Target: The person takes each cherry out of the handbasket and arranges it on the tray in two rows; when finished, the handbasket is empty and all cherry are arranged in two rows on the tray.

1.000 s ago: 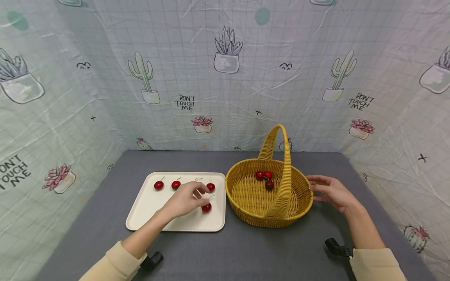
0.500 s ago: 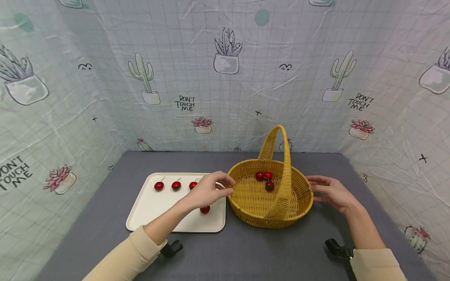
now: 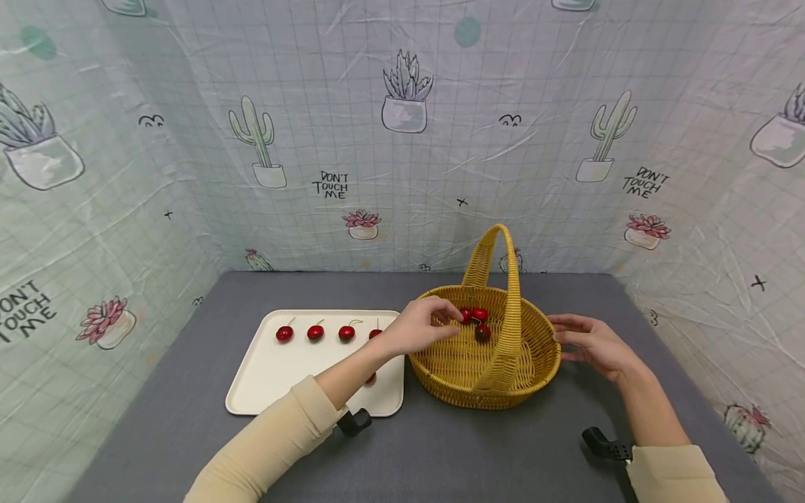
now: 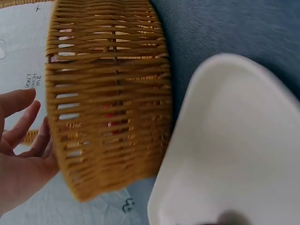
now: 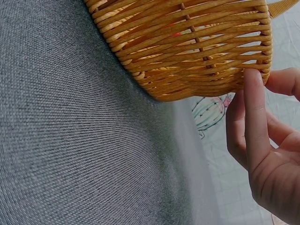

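A yellow wicker basket [image 3: 465,399] with a tall handle stands right of centre; three red cherries [image 3: 482,332] lie grouped inside. My left hand [image 3: 420,327] hovers over the basket's left side. Its thumb and fingers are parted near the cherries, with nothing visible between them. In the left wrist view, that hand [image 4: 23,164] is beside the basket's rim. My right hand [image 3: 600,349] holds the rim on the right side. The right wrist view shows one finger [image 5: 256,112] against the outer wall. Left of the basket, a white tray [image 3: 264,391] bears several stemmed cherries [image 3: 284,334].
Tray and basket stand side by side on a dark grey cloth-covered table [image 3: 440,454]. A printed curtain [image 3: 402,168] with cactus drawings closes off the back and sides. Black wrist mounts [image 3: 355,423] hang under both cuffs. The left forearm crosses the tray's right end.
My left hand has moved right, from low over the tray's cherries to above the basket. The right hand and the basket's three cherries have stayed put.
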`<action>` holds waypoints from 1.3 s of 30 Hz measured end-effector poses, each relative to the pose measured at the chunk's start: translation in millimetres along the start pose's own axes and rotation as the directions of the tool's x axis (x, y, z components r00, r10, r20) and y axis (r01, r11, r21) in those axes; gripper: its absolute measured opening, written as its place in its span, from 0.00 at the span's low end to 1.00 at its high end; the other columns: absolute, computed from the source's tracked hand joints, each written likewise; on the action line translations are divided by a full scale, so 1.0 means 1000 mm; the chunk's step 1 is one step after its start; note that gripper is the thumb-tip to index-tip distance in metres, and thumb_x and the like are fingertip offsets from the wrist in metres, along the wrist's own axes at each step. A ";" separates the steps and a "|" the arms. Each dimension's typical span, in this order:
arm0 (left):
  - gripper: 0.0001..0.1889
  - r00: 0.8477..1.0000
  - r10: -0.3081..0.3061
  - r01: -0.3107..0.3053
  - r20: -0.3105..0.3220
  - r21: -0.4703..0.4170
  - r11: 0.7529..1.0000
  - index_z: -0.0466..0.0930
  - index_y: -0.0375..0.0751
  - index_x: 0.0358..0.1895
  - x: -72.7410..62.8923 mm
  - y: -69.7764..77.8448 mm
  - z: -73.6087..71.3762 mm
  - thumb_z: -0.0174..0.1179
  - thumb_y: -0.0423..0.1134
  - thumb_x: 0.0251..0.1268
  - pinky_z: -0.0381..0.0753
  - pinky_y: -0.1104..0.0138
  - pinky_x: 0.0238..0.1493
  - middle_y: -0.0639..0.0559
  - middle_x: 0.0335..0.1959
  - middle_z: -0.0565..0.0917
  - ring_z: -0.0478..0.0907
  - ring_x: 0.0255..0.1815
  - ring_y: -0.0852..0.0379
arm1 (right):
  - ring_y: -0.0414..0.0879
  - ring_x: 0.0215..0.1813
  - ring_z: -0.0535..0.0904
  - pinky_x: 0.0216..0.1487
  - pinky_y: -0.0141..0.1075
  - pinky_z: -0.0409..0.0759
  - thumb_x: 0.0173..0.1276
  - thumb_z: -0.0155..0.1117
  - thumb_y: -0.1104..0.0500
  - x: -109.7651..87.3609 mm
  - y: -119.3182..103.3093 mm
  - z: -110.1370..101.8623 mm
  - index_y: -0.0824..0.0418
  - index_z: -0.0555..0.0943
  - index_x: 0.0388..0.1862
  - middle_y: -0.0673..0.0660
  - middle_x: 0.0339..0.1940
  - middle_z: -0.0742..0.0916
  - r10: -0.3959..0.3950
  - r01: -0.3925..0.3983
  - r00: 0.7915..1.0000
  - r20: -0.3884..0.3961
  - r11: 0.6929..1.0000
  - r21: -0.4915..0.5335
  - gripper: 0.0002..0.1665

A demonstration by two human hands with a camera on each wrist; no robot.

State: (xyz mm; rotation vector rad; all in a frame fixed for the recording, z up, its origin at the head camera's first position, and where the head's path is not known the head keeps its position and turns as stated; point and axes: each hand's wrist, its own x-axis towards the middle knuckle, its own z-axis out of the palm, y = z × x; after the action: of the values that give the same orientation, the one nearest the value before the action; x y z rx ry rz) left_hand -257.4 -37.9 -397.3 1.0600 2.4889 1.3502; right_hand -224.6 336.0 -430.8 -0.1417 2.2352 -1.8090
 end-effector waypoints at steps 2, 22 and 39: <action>0.09 1.000 -0.002 0.002 0.005 0.015 1.000 0.86 0.42 0.51 0.008 -0.001 0.005 0.67 0.36 0.71 0.79 0.65 0.49 0.47 0.51 0.85 0.80 0.47 0.58 | 0.40 0.53 0.83 0.50 0.45 0.85 0.78 0.62 0.58 0.000 0.000 0.000 0.75 0.61 0.77 0.64 0.67 0.77 -0.001 0.001 1.000 0.000 1.000 0.001 0.38; 0.16 0.977 -0.179 0.170 0.115 0.090 0.981 0.86 0.43 0.58 0.057 -0.005 0.039 0.69 0.36 0.69 0.78 0.66 0.53 0.53 0.55 0.82 0.79 0.56 0.52 | 0.39 0.53 0.83 0.50 0.44 0.85 0.79 0.61 0.58 0.001 0.003 -0.001 0.75 0.60 0.77 0.57 0.64 0.79 -0.006 0.006 1.000 0.001 1.000 -0.005 0.38; 0.20 0.954 -0.206 0.165 0.216 0.193 0.967 0.81 0.39 0.65 0.069 -0.018 0.054 0.66 0.35 0.72 0.79 0.68 0.51 0.48 0.59 0.80 0.80 0.56 0.54 | 0.40 0.53 0.83 0.50 0.45 0.85 0.79 0.61 0.57 0.001 0.002 0.000 0.75 0.60 0.77 0.61 0.67 0.77 -0.003 0.003 1.000 -0.002 1.000 -0.003 0.38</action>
State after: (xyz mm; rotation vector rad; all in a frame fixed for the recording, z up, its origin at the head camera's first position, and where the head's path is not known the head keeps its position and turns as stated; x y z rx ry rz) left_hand -296.3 35.9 -428.3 0.9257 2.4873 0.9129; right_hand -225.2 335.8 -432.9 -0.1443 2.2409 -1.8082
